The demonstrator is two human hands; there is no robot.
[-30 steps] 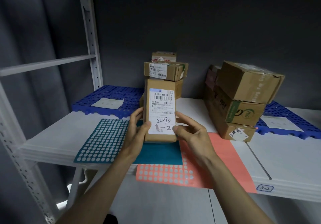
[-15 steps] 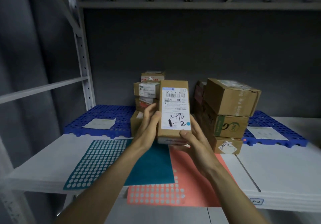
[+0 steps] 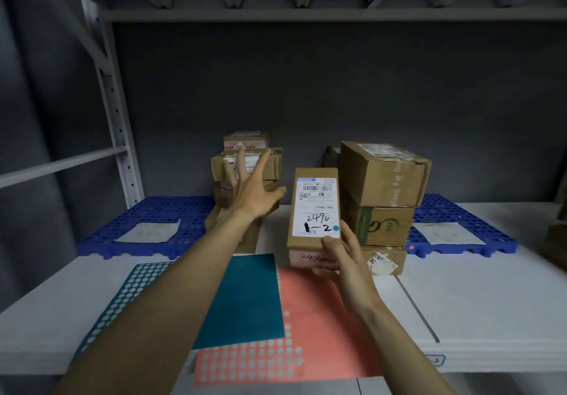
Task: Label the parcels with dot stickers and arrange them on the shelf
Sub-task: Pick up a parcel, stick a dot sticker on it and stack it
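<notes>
Above the shelf [image 3: 460, 312], right hand [image 3: 343, 259] grips the upright parcel [image 3: 314, 210]; left hand [image 3: 254, 189] spread, empty, beside it.

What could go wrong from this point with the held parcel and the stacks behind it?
1. The labelled parcel is held by the right hand alone at its lower end; it could tip or slip.
2. The left hand, spread open, reaches toward the left parcel stack, whose uneven boxes could topple if bumped.
</notes>
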